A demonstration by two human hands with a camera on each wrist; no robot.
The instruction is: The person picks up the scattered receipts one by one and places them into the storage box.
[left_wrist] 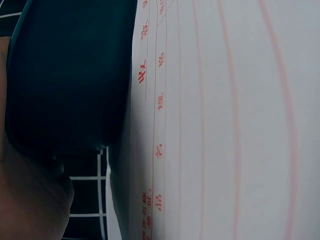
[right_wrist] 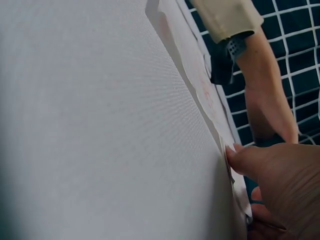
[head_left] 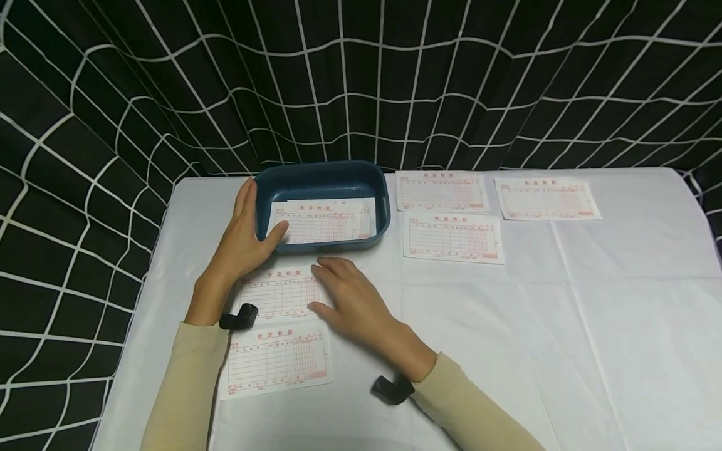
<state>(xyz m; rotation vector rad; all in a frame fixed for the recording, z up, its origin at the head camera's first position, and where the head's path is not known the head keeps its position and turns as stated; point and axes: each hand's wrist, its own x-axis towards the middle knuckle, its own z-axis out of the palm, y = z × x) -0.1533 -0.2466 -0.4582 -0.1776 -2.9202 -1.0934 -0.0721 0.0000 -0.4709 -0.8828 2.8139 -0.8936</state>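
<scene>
A dark blue plastic bin [head_left: 321,170] stands at the table's back left, with a stack of printed receipt slips [head_left: 316,220] inside. My left hand [head_left: 248,235] holds the bin's left end. Its fingers lie along the outer wall, and its thumb reaches over the front rim onto the slips. Just in front of the bin, my right hand [head_left: 358,304] rests over the right end of a receipt slip [head_left: 276,294], thumb and fingers spread apart. In the right wrist view the thumb [right_wrist: 245,159] touches the slip's edge. Another receipt slip [head_left: 279,360] lies nearer me.
Right of the bin lie three more slips: one at the back [head_left: 442,191], one before it [head_left: 454,238] and one farther right [head_left: 547,199]. White cloth [head_left: 479,351] covers the table. A black curtain with a white grid [head_left: 361,81] hangs behind it.
</scene>
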